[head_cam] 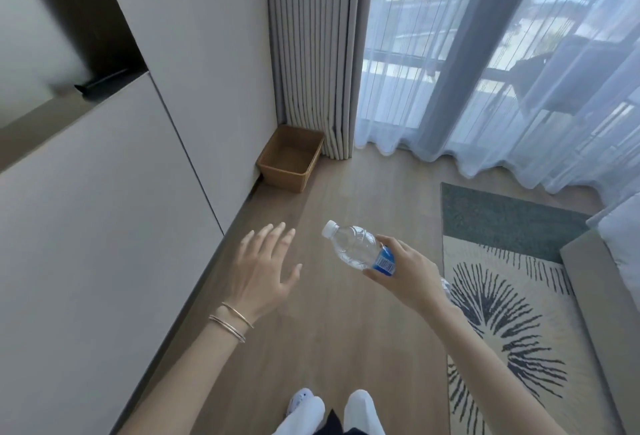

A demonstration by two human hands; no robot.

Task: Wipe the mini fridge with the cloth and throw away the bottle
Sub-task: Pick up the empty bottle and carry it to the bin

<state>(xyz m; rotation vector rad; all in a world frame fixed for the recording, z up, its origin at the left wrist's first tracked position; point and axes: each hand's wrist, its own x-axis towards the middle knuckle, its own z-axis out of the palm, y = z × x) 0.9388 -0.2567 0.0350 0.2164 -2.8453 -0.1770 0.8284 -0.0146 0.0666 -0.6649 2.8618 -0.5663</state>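
A clear plastic bottle (356, 247) with a white cap and a blue label is held tilted above the wooden floor, cap pointing up and left. My right hand (407, 270) grips it around the label end. My left hand (268, 261) hovers beside it to the left, fingers spread and holding nothing, with thin bracelets on the wrist. A brown woven basket (273, 171) stands on the floor ahead, in the corner by the wall and the curtain. No mini fridge and no cloth are in view.
White cabinet fronts (104, 227) run along the left. Grey curtains (311, 54) and sheer drapes (485, 88) cover the window ahead. A patterned rug (502, 296) and a sofa edge (602, 296) lie to the right. Wooden floor runs between.
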